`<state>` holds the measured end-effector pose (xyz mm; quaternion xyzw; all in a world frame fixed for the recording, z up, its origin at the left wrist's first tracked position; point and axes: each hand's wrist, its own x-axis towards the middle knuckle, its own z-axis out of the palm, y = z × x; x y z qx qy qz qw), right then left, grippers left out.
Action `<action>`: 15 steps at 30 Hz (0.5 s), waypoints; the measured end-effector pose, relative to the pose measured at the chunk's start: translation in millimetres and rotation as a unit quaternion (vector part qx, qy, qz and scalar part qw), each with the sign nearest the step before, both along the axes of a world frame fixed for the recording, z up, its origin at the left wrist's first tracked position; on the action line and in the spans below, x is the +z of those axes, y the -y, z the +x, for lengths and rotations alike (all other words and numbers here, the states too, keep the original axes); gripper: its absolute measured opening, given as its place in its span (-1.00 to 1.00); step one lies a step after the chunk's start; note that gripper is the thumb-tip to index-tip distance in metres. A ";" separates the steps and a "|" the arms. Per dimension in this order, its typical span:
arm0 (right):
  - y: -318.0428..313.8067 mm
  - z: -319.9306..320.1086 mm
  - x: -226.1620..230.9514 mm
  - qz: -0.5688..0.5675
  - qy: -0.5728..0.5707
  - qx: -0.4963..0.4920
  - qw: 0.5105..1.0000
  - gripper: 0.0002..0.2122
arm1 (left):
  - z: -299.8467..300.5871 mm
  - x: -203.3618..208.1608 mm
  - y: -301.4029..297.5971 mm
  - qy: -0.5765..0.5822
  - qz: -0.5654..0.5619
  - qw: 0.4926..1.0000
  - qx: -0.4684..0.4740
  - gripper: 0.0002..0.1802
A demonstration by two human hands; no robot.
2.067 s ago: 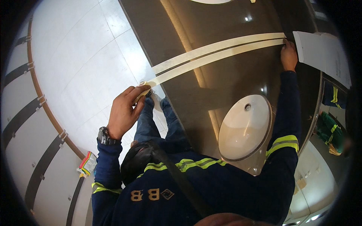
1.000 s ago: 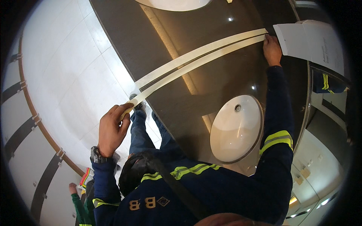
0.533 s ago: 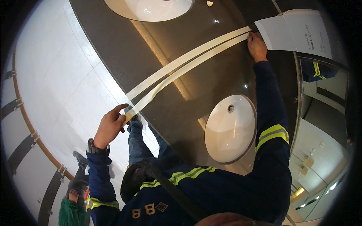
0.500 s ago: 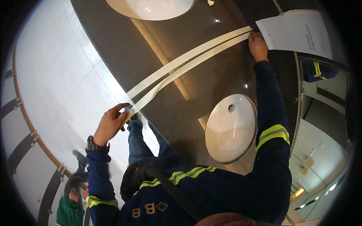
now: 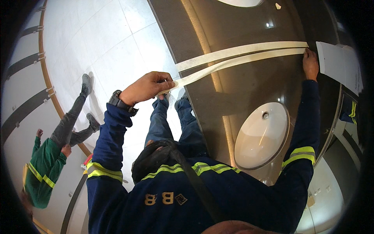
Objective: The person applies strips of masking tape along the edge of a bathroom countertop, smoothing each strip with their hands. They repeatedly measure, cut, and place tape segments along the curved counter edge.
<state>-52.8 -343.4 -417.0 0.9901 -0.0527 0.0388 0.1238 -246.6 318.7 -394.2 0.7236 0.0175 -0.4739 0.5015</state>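
A pale cream strip of masking tape (image 5: 233, 65) stretches over the dark countertop between my two hands. My left hand (image 5: 146, 87), with a watch at its wrist, pinches the near end past the counter's edge, above the floor. At the far end my right hand (image 5: 310, 65) has its fingertips together on the tape, against the countertop. A second tape strip (image 5: 237, 50) lies flat across the counter just beyond the first. The two run close together at the right and spread apart toward the left, where the held strip sags and twists slightly.
The dark countertop (image 5: 210, 128) holds a white oval basin (image 5: 261, 134) nearer me and another basin (image 5: 241, 2) at the far edge. A white box-like sheet or carton (image 5: 337, 62) sits by my right hand. On the left, a person in green (image 5: 46, 167) walks on the pale floor.
The view has swung, so the counter sits farther right. My left hand's fingers have closed more tightly on the tape end. My right hand stays at the far end. The person in green shows more fully.
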 end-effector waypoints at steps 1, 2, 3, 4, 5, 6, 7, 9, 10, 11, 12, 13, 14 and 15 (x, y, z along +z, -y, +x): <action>0.4 0.0 0.9 0.011 0.002 -0.003 1.000 -0.59 | -0.4 -0.4 -0.1 0.020 0.002 1.000 0.000 -0.64; -0.2 0.9 0.3 0.010 0.001 0.003 1.000 -0.59 | -1.7 -0.5 -1.5 0.040 0.004 0.999 -0.001 -0.64; 3.3 0.5 1.0 0.004 0.000 0.005 1.000 -0.59 | -0.1 1.3 1.2 0.060 0.002 0.998 -0.005 -0.64; 7.1 -0.3 2.1 -0.001 -0.001 0.007 1.000 -0.59 | 0.9 5.1 2.1 0.075 0.007 0.997 -0.005 -0.65; 10.7 -1.5 2.8 0.001 -0.001 0.009 1.000 -0.60 | 0.8 11.5 1.4 0.089 0.013 0.996 -0.005 -0.66; 9.1 -1.3 2.1 0.005 -0.001 0.014 1.000 -0.60 | -1.5 17.5 1.7 0.104 0.021 0.994 -0.004 -0.66; -2.2 0.0 3.8 0.012 0.000 0.019 1.000 -0.60 | -5.3 17.3 0.4 0.110 0.020 0.994 0.003 -0.67; 0.5 -5.2 4.8 -0.004 0.014 0.023 1.000 -0.61 | -11.2 14.8 0.0 0.122 0.008 0.992 0.005 -0.69; -0.7 -5.5 5.9 -0.012 0.015 0.023 1.000 -0.61 | -10.3 18.8 2.3 0.101 0.025 0.995 0.003 -0.68; -2.7 -6.2 5.3 -0.020 0.017 0.023 0.999 -0.61 | -11.5 16.7 4.4 0.108 0.017 0.994 0.015 -0.68; -8.9 -5.6 5.6 -0.001 0.020 0.021 1.000 -0.61 | -13.7 13.9 3.9 0.108 0.028 0.993 0.024 -0.68; -7.8 -6.7 6.4 0.015 0.025 0.016 0.999 -0.61 | -13.1 9.7 3.9 0.110 0.035 0.993 0.030 -0.69; -8.9 -6.3 4.1 0.008 0.028 0.007 1.000 -0.61 | -13.9 7.3 3.6 0.110 0.033 0.993 0.040 -0.70; -14.1 -4.8 5.3 0.018 0.031 0.018 0.999 -0.61 | -15.8 5.8 3.6 0.109 0.033 0.992 0.053 -0.70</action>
